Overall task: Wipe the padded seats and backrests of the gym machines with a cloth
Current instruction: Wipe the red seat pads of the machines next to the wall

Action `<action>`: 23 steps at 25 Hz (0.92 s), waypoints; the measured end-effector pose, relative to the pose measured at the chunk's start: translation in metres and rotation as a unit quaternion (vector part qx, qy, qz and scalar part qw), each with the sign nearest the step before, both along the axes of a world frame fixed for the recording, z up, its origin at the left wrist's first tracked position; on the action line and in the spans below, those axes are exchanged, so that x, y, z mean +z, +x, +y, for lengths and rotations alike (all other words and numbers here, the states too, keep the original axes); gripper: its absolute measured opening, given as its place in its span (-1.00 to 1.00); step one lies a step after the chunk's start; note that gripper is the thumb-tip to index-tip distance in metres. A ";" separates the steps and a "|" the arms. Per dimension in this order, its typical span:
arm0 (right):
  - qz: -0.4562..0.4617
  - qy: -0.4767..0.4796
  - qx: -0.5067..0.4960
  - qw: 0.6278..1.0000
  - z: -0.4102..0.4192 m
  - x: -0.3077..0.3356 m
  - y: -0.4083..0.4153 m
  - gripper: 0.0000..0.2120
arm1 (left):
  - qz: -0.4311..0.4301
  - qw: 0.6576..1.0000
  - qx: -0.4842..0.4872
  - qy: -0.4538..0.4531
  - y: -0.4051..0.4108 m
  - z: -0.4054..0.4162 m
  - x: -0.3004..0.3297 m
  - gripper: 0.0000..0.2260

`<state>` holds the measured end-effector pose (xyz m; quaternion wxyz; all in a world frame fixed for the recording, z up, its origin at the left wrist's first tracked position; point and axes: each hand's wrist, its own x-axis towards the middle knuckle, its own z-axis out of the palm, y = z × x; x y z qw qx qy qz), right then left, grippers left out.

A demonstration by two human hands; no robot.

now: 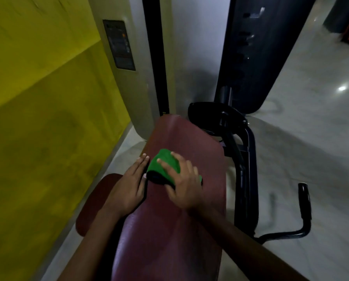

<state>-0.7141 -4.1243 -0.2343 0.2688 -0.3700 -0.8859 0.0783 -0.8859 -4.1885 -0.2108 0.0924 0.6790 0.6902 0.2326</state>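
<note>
Head view: I see the maroon padded seat (175,209).
Right hand (184,185): fingers spread, pressing the green cloth (164,166) mid-seat.
Left hand (129,186): flat, fingers straight, at the cloth's 9 o'clock.

A long maroon padded seat (175,209) runs away from the camera toward a pale machine column (129,78) that carries a dark label plate (119,44). The right hand (182,183) presses a folded green cloth (165,166) onto the pad, fingers spread over it. The left hand (130,184) lies flat on the pad just beside the cloth, fingers straight. A yellow wall (38,98) stands to the left; a black frame (246,169) with a handle (304,199) stands to the right on a pale glossy floor (311,138)
</note>
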 end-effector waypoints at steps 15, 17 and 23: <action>0.007 -0.105 -0.142 0.984 0.058 -0.004 0.013 -0.44 | 0.026 0.999 0.013 -0.036 0.005 0.001 0.009 -0.43; 0.005 -0.151 -0.202 0.968 0.066 -0.006 0.015 -0.47 | 0.012 0.998 0.033 -0.059 0.013 0.002 0.009 -0.46; 0.043 -0.059 -0.078 0.994 0.043 -0.039 0.047 -0.41 | 0.026 0.995 0.057 -0.074 0.019 0.017 0.005 -0.40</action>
